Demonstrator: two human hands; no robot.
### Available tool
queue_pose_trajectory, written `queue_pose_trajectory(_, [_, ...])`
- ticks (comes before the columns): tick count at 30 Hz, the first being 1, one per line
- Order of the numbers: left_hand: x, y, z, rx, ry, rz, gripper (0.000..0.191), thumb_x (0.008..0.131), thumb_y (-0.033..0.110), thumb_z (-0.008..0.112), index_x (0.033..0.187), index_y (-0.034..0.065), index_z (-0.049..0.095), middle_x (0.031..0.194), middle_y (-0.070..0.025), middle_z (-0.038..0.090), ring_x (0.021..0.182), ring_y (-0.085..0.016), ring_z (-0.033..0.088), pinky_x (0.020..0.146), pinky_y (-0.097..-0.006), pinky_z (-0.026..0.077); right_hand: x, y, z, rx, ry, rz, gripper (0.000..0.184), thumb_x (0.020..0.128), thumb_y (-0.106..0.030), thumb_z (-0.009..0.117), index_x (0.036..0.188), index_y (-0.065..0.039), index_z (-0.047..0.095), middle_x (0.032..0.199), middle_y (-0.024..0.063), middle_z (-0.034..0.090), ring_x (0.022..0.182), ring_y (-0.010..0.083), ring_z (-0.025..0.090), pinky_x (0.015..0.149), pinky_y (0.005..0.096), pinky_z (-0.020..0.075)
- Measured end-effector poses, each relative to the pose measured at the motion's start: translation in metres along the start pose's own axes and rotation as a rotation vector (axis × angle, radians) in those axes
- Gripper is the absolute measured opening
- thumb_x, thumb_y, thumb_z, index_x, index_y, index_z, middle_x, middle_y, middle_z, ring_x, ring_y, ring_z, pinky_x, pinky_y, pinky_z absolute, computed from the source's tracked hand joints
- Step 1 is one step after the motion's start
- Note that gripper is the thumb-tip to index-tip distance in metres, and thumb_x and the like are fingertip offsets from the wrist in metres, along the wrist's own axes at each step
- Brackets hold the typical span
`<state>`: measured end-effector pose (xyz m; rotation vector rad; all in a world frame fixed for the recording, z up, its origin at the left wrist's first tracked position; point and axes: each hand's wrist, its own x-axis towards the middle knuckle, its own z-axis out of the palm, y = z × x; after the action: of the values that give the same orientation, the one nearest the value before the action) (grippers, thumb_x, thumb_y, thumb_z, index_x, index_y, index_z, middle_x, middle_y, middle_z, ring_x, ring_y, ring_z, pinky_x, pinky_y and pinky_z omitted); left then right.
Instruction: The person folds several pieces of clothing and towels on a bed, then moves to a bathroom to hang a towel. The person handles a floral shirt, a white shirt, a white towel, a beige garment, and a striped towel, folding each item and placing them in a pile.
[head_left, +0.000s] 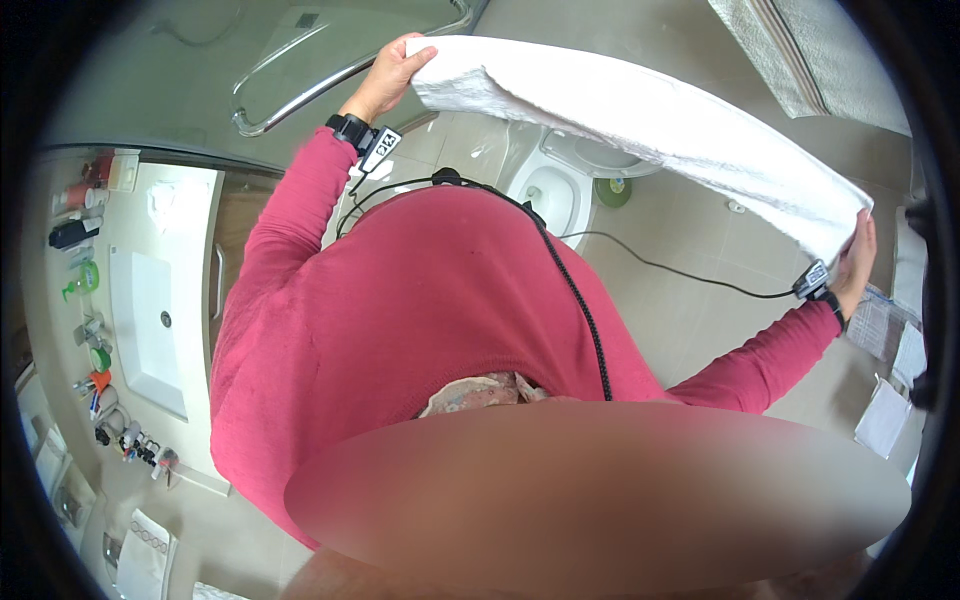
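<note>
A long white towel (600, 90) is stretched between my two hands, out in front of my body and partly over the toilet lid. My left hand (394, 71) pinches its left end, thumb on top, beside the shower's chrome handle. At the lower right, my right hand (855, 247) grips the other end, its fingers partly hidden by the cloth. The towel looks folded lengthwise, with a looser layer hanging along its near edge. Each wrist wears a black strap with a small wired device.
Below the towel is a toilet (551, 195) with a green round container (613, 192) beside it. A chrome bar (315, 94) crosses the shower glass. The washbasin (150, 330) and several bottles line the left counter. Another towel (817, 60) hangs at the upper right. A cable (667, 268) runs to my right wrist.
</note>
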<state>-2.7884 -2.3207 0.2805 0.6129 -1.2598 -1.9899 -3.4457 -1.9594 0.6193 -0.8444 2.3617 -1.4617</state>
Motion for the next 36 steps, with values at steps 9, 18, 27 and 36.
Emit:
queue_pose_trajectory(9, [-0.013, 0.017, 0.025, 0.386, 0.284, 0.377, 0.016, 0.095, 0.01, 0.064, 0.108, 0.0026, 0.057, 0.092, 0.0002, 0.061, 0.085, -0.007, 0.056, 0.073, -0.0223, 0.048, -0.075, 0.066, 0.041, -0.072, 0.19, -0.191, 0.032, 0.099, -0.027, 0.059, 0.112, 0.001, 0.065, 0.103, 0.0044, 0.068, 0.094, 0.0117, 0.061, 0.084, 0.0261, 0.0477])
queue_pose_trajectory(18, [-0.013, -0.026, -0.013, 0.334, 0.321, 0.248, 0.02, 0.098, 0.01, 0.057, 0.116, 0.0008, 0.055, 0.097, -0.0032, 0.062, 0.089, -0.011, 0.057, 0.08, -0.0252, 0.047, -0.102, 0.074, 0.034, 0.108, 0.368, -0.215, 0.028, 0.096, -0.022, 0.064, 0.107, 0.004, 0.069, 0.093, 0.0019, 0.068, 0.083, 0.0083, 0.059, 0.072, 0.0231, 0.0475])
queue_pose_trajectory(27, [-0.012, -0.095, -0.022, 0.322, 0.216, 0.115, 0.031, 0.095, -0.002, 0.051, 0.125, 0.0051, 0.053, 0.116, -0.0075, 0.058, 0.103, -0.016, 0.057, 0.094, -0.0287, 0.046, -0.136, 0.001, 0.072, 0.057, 0.248, -0.456, 0.021, 0.098, -0.019, 0.06, 0.103, -0.001, 0.067, 0.086, -0.0026, 0.065, 0.077, 0.005, 0.058, 0.069, 0.0212, 0.0472])
queue_pose_trajectory(36, [0.032, -0.093, 0.094, 0.811, -0.756, -0.032, 0.08, 0.072, 0.024, 0.083, 0.139, 0.0079, 0.045, 0.141, -0.0119, 0.047, 0.134, -0.028, 0.041, 0.113, -0.0387, 0.031, -0.189, -0.142, 0.145, -0.086, -0.17, -0.71, 0.02, 0.099, -0.017, 0.058, 0.097, 0.001, 0.067, 0.082, -0.002, 0.064, 0.076, 0.0046, 0.057, 0.067, 0.0204, 0.0471])
